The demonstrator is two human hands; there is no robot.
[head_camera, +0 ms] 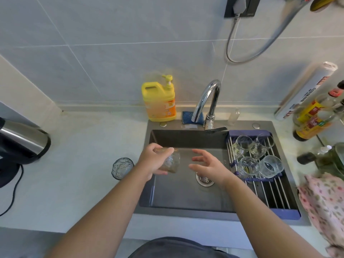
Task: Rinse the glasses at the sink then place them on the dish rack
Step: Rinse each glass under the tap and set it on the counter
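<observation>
Head view — left hand [150, 162] grips a tilted glass [172, 162] over the sink [186, 198] at centre frame, right hand [208, 166] spread empty — a one-handed slip could smash it.

Brownish glass [170, 162] tilted sideways over the sink [186, 198] (gripped by the left hand [150, 161]), bluish glass [122, 168] upright just left of the sink, four clear glasses [248, 165] clustered at the far end of the dish rack [275, 192]
</observation>
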